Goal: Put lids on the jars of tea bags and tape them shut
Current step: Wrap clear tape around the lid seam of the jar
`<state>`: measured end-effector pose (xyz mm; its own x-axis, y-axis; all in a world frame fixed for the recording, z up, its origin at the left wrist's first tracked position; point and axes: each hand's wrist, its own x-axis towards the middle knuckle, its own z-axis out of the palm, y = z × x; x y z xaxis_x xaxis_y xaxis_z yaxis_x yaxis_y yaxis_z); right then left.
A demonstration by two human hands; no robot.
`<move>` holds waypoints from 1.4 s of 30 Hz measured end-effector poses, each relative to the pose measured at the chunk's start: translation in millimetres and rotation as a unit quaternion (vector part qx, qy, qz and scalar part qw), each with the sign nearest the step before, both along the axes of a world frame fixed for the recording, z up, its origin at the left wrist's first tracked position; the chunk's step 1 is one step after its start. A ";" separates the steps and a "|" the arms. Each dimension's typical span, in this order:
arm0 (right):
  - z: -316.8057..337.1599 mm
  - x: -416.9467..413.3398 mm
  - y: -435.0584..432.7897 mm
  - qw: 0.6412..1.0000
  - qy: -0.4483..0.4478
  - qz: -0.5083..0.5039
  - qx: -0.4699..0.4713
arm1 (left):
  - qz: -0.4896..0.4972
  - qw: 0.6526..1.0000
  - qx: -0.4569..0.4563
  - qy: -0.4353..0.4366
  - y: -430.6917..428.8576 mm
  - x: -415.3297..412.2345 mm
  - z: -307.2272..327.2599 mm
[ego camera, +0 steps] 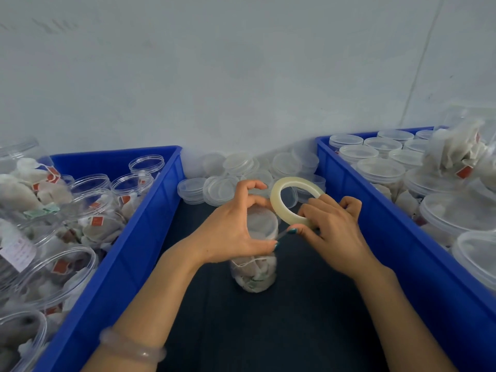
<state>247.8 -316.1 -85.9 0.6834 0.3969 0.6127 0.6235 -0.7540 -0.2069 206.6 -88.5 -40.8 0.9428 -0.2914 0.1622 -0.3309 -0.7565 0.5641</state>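
A clear jar of tea bags (255, 275) stands upright on the dark table, with a translucent lid (261, 224) on top. My left hand (236, 226) grips the jar around the lid, thumb at the lid's near edge. My right hand (330, 229) holds a roll of clear tape (290, 202) just right of the lid. A short strip of tape (283, 234) runs from the roll to the lid's rim, between my two thumbs.
A blue bin (128, 259) on the left holds open jars of tea bags. A blue bin (381, 237) on the right holds lidded jars. Loose lids (228, 178) lie heaped at the back against the wall. Dark table (268, 331) lies in front of the jar.
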 end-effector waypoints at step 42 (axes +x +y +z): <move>9.0 -12.6 12.0 0.999 -0.017 0.027 -0.030 | 0.023 0.999 -0.035 0.011 13.0 -15.4 2.6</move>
